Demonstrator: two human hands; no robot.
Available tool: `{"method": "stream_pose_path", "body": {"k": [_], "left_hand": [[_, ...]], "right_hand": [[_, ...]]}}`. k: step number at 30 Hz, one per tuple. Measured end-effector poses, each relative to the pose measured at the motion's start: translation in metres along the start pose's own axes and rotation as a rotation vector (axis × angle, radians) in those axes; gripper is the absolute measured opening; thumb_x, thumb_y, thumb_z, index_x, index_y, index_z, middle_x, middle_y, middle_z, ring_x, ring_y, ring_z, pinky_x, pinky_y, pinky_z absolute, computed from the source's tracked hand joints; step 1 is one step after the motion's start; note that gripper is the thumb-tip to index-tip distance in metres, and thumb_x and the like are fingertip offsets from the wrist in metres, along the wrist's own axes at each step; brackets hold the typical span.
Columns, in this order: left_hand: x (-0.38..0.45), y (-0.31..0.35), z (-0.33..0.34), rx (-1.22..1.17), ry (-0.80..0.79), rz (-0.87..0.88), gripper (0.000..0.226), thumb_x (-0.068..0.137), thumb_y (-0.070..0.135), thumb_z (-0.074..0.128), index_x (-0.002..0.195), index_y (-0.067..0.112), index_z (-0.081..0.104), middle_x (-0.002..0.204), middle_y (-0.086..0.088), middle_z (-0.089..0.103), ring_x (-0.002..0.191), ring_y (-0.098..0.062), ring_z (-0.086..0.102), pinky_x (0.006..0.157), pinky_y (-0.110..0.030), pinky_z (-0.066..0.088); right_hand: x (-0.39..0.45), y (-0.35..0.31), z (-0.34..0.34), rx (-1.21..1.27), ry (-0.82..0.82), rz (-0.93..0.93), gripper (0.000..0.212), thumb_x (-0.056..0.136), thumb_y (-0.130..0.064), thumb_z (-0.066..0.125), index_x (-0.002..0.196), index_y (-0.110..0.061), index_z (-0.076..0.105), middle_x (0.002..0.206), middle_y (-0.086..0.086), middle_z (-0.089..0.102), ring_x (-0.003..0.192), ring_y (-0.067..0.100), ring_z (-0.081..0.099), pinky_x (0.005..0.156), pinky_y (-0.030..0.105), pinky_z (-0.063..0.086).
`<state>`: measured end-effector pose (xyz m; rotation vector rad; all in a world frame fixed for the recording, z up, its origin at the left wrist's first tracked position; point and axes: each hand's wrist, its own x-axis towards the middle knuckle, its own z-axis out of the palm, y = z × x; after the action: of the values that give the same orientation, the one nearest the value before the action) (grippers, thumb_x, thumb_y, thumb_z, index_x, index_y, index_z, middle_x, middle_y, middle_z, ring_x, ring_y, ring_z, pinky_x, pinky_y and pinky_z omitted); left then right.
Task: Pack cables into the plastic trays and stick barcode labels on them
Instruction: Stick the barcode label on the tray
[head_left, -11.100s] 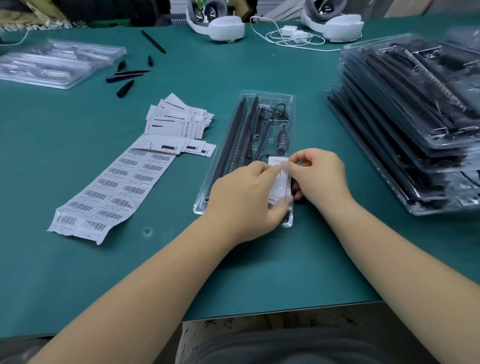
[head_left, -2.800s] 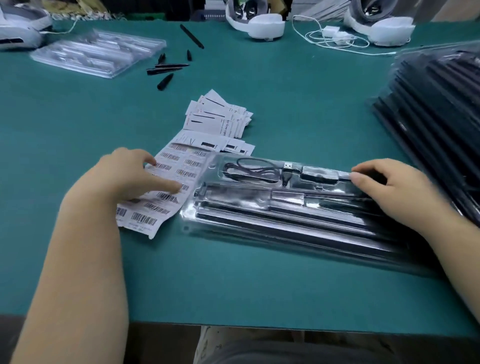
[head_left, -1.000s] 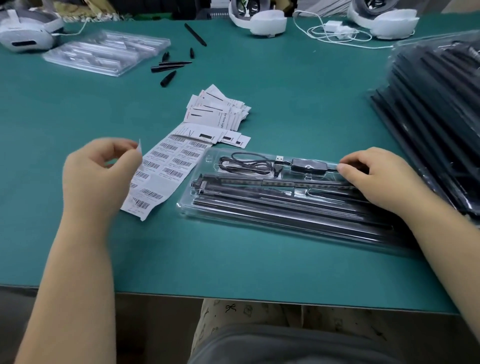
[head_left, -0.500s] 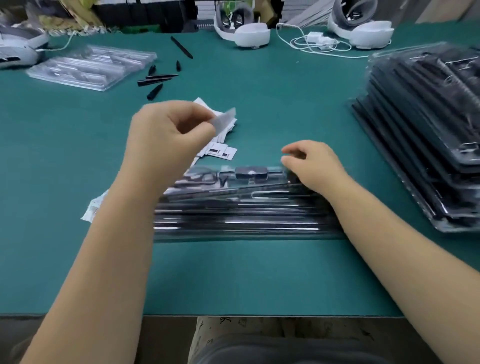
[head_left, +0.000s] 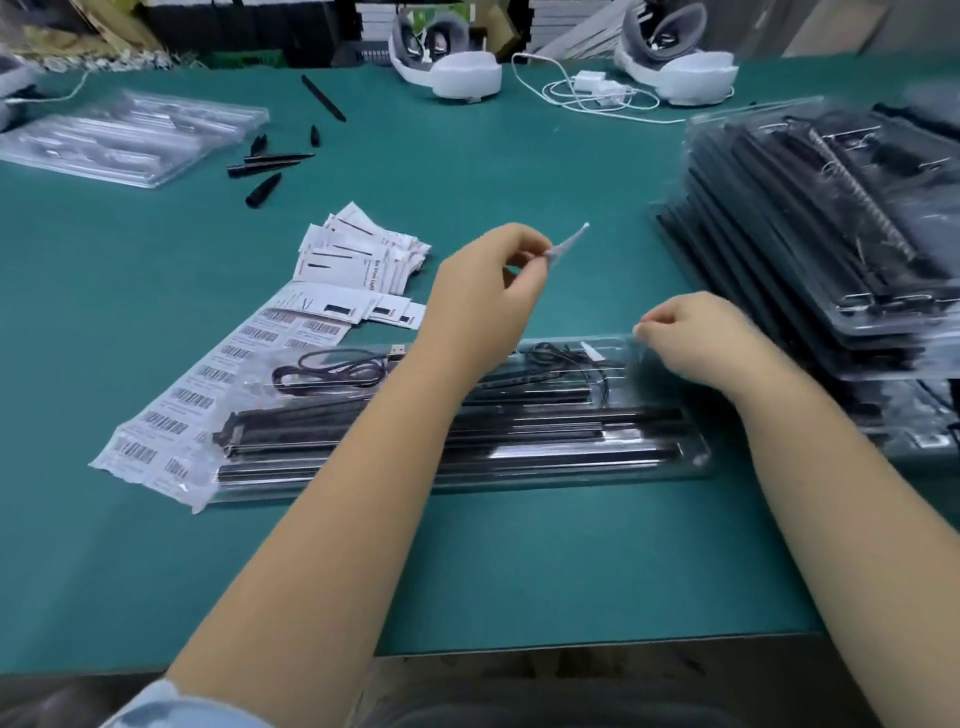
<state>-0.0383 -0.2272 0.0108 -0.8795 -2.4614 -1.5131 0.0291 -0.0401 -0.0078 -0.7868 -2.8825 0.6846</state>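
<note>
Item in hand: one barcode label (head_left: 567, 243), small and white, pinched between thumb and forefinger of your left hand (head_left: 480, 291), held in the air above and just behind the tray. It touches no surface yet; this sticking step is judged open.

Work piece: clear plastic tray (head_left: 696, 462), lying lengthwise across the mat in front of you, closed over long black bars and a coiled black cable (head_left: 332, 370) at its left end. Packing of this unit looks complete; whether it carries any label already cannot be told.

Your right hand (head_left: 701, 338): fingers curled, tips at the tray's far edge near its right end, seemingly pinching the rim to steady it; the exact hold is blurred.

Supply: barcode sheet (head_left: 208, 395), partly under the tray's left end, with many labels left on it. Beyond it, a fan of printed cards (head_left: 358, 254).

Finished stock, as judged: stack of filled trays (head_left: 831, 249) at your right, well apart from the label.

Stock to come: empty clear trays (head_left: 130, 135) at far left, with loose black parts (head_left: 265, 166) beside them. So more units probably remain.

Ground: green mat (head_left: 519, 561).
</note>
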Motion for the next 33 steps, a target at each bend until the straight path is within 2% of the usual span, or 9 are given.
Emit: {"method": "stream_pose_path", "body": {"k": [3,6,10,14,19,21,24,28,33], "left_hand": [[-0.01,-0.01,0.014,-0.09,0.066,-0.115,0.021,0.096,0.02,0.05,0.083,0.035,0.051,0.08,0.013,0.059,0.08,-0.017,0.061,0.075,-0.043,0.054],[-0.014,-0.013,0.012,-0.116,0.113,-0.116,0.016,0.093,0.025,0.047,0.083,0.037,0.049,0.079,0.016,0.058,0.077,-0.018,0.06,0.073,-0.049,0.053],[-0.013,-0.012,0.004,-0.169,0.252,-0.08,0.015,0.092,0.025,0.045,0.084,0.035,0.05,0.068,0.023,0.056,0.064,-0.013,0.053,0.06,-0.046,0.05],[-0.012,-0.011,0.001,-0.111,0.317,-0.102,0.021,0.094,0.019,0.045,0.082,0.035,0.049,0.07,0.015,0.054,0.062,-0.015,0.052,0.06,-0.046,0.049],[-0.011,-0.012,-0.005,-0.077,0.378,-0.102,0.021,0.094,0.019,0.045,0.081,0.034,0.049,0.07,0.016,0.054,0.063,-0.015,0.053,0.06,-0.035,0.046],[-0.012,-0.012,-0.007,-0.022,0.377,-0.048,0.016,0.094,0.02,0.045,0.083,0.031,0.05,0.072,0.017,0.054,0.064,-0.013,0.053,0.057,-0.026,0.042],[-0.014,-0.012,-0.009,0.068,0.324,0.033,0.009,0.096,0.019,0.046,0.091,0.022,0.053,0.077,0.016,0.054,0.062,-0.004,0.046,0.056,-0.016,0.036],[-0.014,-0.012,-0.007,0.169,0.232,0.1,0.009,0.097,0.016,0.047,0.096,0.019,0.056,0.08,0.015,0.051,0.066,-0.002,0.047,0.058,-0.012,0.036],[-0.014,-0.013,-0.006,0.234,0.154,0.156,0.015,0.095,0.012,0.05,0.102,0.011,0.063,0.089,0.009,0.055,0.075,-0.006,0.048,0.065,-0.008,0.036]], "right_hand": [[-0.005,0.002,0.006,-0.077,0.034,0.009,0.031,0.087,-0.026,0.053,0.088,0.001,0.067,0.092,0.022,0.066,0.09,0.036,0.061,0.074,0.036,0.051],[-0.003,0.009,0.004,-0.04,0.031,0.023,0.03,0.085,-0.025,0.05,0.066,-0.002,0.055,0.068,0.017,0.058,0.067,0.033,0.053,0.057,0.033,0.04],[-0.007,0.008,-0.006,0.49,-0.102,0.189,0.016,0.084,-0.025,0.053,0.076,-0.011,0.054,0.067,0.004,0.058,0.053,0.019,0.054,0.051,0.026,0.038],[-0.015,0.003,-0.003,0.76,-0.159,0.279,0.005,0.081,-0.01,0.048,0.077,-0.013,0.049,0.065,0.006,0.048,0.037,0.016,0.049,0.046,0.025,0.046],[-0.017,0.009,-0.008,1.293,-0.32,0.275,0.011,0.083,0.006,0.052,0.09,-0.002,0.055,0.071,0.013,0.057,0.05,0.016,0.06,0.049,0.031,0.056],[-0.017,0.01,-0.006,1.298,-0.301,0.241,0.028,0.08,0.008,0.059,0.107,-0.001,0.056,0.084,0.018,0.06,0.058,0.02,0.064,0.054,0.03,0.058],[-0.018,0.007,-0.001,1.236,-0.261,0.236,0.045,0.079,0.012,0.06,0.119,-0.009,0.055,0.083,0.015,0.064,0.056,0.016,0.066,0.052,0.025,0.056],[-0.016,0.005,0.006,1.203,-0.213,0.225,0.048,0.079,0.015,0.059,0.117,-0.014,0.054,0.094,0.021,0.057,0.053,0.015,0.064,0.051,0.02,0.051],[-0.013,0.003,0.012,1.154,-0.157,0.233,0.042,0.08,0.013,0.059,0.117,-0.007,0.057,0.085,0.016,0.059,0.051,0.014,0.063,0.055,0.025,0.055]]}}
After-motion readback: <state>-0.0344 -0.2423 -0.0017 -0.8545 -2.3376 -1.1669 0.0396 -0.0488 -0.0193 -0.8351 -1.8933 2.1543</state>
